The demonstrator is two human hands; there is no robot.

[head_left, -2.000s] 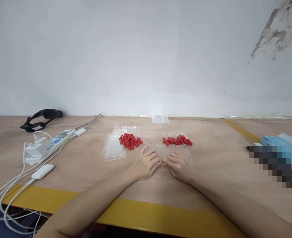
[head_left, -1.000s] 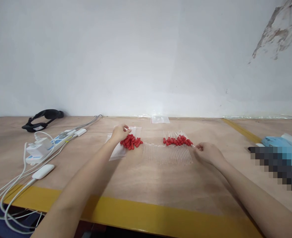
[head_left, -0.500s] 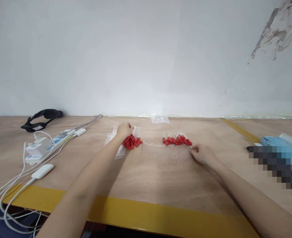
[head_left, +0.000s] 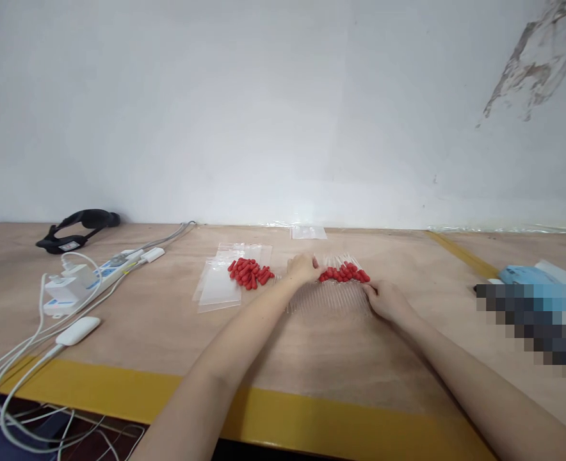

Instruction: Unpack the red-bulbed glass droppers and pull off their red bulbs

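Reaching into capped droppers [head_left: 344, 273] mid-counter: left hand [head_left: 303, 267] fingers pinched (contents unclear to me), right hand [head_left: 385, 299] curled on glass tubes [head_left: 331, 297]; next I'd want a clean pinch.

Workshop: plywood bench [head_left: 408, 358] w/ yellow edge tape [head_left: 312, 422].

**Wooden surface and what lies on it**

The surface [head_left: 168, 333] has a yellow strip along its near edge. Toward the left edge lie a power strip [head_left: 79, 282], white cables [head_left: 18, 365] and a black headset [head_left: 76, 227]. Mid-surface: clear bags [head_left: 218, 288], loose red caps [head_left: 249, 272], glass tubes [head_left: 331, 298], red-capped droppers [head_left: 345, 272]. A blue packet [head_left: 533, 276] sits by the right edge.
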